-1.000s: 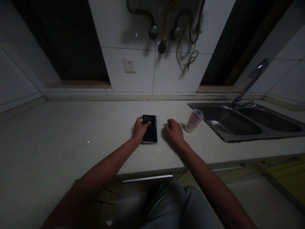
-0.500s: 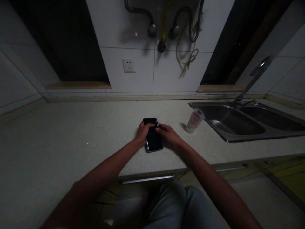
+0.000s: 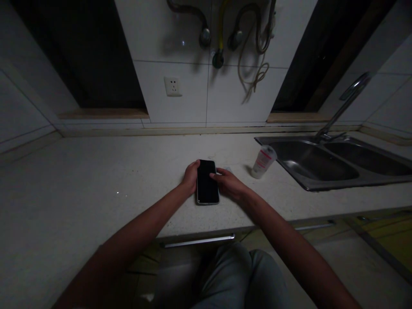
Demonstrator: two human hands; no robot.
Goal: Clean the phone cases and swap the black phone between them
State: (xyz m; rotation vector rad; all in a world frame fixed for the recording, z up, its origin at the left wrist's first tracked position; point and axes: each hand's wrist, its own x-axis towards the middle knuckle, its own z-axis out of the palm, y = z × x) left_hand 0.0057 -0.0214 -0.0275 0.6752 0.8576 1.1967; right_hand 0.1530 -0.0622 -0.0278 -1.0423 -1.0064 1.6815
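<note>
Plastic cup (image 3: 263,161) beside a steel double sink (image 3: 307,187), faucet (image 3: 346,101), wall socket (image 3: 173,86), hoses (image 3: 254,43), pale countertop (image 3: 96,180).

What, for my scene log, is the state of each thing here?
phone: lying flat on countertop, screen dark, held at both edges
left hand: gripping phone's left edge
right hand: fingers on phone's right edge
cup: on countertop beside sink, untouched
faucet: no water visible

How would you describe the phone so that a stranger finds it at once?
From the steel double sink on the right of the pale counter, go left past the small red-printed cup. The phone lies between the left hand and right hand, both touching it: the only flat black rectangle there.
</note>
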